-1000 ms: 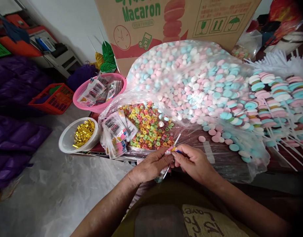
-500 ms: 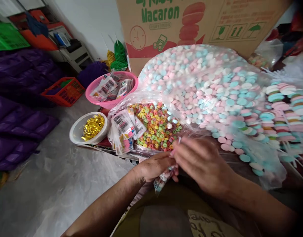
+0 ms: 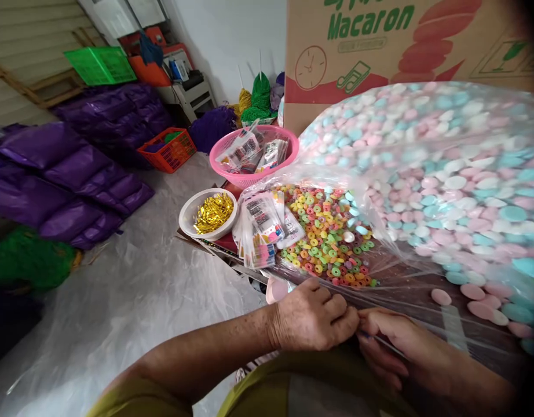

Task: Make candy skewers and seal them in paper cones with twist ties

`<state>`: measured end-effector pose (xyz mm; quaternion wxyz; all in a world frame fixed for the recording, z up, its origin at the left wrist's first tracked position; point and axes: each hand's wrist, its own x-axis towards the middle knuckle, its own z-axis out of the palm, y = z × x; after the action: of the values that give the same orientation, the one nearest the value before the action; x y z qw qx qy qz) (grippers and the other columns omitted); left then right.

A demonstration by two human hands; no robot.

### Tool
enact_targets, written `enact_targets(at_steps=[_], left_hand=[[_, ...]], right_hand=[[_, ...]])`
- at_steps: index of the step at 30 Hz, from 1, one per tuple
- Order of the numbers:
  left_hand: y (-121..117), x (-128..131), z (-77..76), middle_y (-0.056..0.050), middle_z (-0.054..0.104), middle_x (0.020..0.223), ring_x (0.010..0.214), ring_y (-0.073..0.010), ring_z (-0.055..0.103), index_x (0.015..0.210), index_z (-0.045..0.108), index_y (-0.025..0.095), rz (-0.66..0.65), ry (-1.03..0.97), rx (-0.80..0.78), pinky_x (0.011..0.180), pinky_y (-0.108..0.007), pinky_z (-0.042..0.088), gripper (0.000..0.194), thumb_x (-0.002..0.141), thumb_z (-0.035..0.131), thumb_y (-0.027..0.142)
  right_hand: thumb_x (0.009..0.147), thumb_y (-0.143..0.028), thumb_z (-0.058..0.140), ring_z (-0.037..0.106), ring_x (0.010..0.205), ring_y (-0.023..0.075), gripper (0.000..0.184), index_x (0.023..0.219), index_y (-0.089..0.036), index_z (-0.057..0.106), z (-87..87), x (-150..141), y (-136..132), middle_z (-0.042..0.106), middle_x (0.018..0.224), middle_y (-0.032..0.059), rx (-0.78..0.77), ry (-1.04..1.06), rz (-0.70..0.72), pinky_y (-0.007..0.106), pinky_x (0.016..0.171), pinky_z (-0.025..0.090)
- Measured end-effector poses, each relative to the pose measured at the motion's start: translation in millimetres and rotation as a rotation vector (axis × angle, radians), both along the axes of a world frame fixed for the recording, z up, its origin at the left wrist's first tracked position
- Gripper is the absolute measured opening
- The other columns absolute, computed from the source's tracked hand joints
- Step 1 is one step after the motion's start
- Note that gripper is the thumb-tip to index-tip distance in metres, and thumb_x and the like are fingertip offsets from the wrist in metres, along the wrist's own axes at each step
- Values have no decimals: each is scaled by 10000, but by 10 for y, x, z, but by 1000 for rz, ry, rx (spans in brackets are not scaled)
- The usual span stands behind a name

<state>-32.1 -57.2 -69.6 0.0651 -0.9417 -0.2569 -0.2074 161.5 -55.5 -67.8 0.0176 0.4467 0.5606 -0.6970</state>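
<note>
My left hand is closed, knuckles up, its thumb and fingertips meeting the fingers of my right hand just in front of my body. My right hand is pinched, palm partly turned up, with a thin edge showing between its fingers. Whatever the hands hold is mostly hidden behind them. Just beyond lie colourful ring-shaped candies on clear plastic. Beside those rings sits a fanned stack of printed clear packets. To the right, a big clear bag spills pink, blue and white disc candies.
A white bowl of gold twist ties stands at the table's left corner. Behind it is a pink basket with more packets. A large cardboard box rises at the back. Purple bundles and an orange crate rest on the floor.
The view has swung right to left, so the scene sits farther right. The small clear candy-filled packet seen below my left hand is now out of sight. My right hand has turned palm-up.
</note>
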Motion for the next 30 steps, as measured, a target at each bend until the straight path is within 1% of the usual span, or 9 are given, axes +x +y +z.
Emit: enact_targets(at_steps=[3,6,8,9,11,14,17,25,30], left_hand=[[-85,-175,-71,-51,623,779,623,-150,540,936,604,125,124,-204,-23,563,-291,364,173,874,464,206],[-191,-376,-103,-38,583,680,624,-140,515,746,591,167,461,-487,-435,611,-274,381,214,883,429,200],[-274,-495,-139,-13,502,606,594,-132,468,632,533,185,704,-744,-689,608,-263,376,267,879,447,240],[-317,-545,-170,0,455,579,576,-128,438,593,497,189,794,-864,-768,593,-259,367,285,866,471,267],[-404,-627,-257,13,404,561,559,-124,395,562,451,192,903,-1030,-852,574,-260,348,299,828,514,313],[-517,-723,-421,10,417,574,572,-125,384,567,445,191,973,-1133,-925,585,-268,343,317,802,534,384],[-580,-805,-543,11,415,560,559,-120,366,560,447,189,1011,-1235,-955,570,-270,337,382,781,550,482],[-464,-909,-267,18,508,559,395,-41,273,671,541,161,856,-1734,-1350,401,-205,198,383,685,646,529],[-324,-810,-56,-27,616,690,569,-103,533,608,541,154,715,-1913,-1237,524,-218,387,285,670,694,387]], right_hand=[[839,-376,277,492,394,144,395,528,-212,456,172,-97,215,450,412,3,42,52,29,276,435,433],[812,-429,525,594,593,168,235,818,-218,629,503,-492,672,652,696,43,511,61,42,281,549,466],[800,-389,565,594,652,173,188,826,-218,638,734,-1026,964,662,746,48,1085,87,-33,291,613,469],[845,-316,512,608,760,177,171,810,-210,641,819,-1356,1079,671,825,58,1218,70,61,304,725,472],[873,-200,462,605,831,163,210,772,-198,646,887,-2055,1244,667,843,48,1275,-66,330,297,804,457],[844,-185,552,615,883,196,125,790,-137,655,747,-2918,1378,665,881,95,1214,-195,361,320,793,477],[876,-305,572,607,911,186,234,1020,-125,611,539,-3323,1450,626,1026,86,1160,-263,316,367,788,512],[888,-203,445,618,682,134,203,905,-119,630,663,-2904,1608,683,817,79,1128,-114,123,240,612,469],[907,-234,373,561,514,110,236,964,-122,572,728,-2446,1547,643,663,21,1125,2,119,228,529,439]])
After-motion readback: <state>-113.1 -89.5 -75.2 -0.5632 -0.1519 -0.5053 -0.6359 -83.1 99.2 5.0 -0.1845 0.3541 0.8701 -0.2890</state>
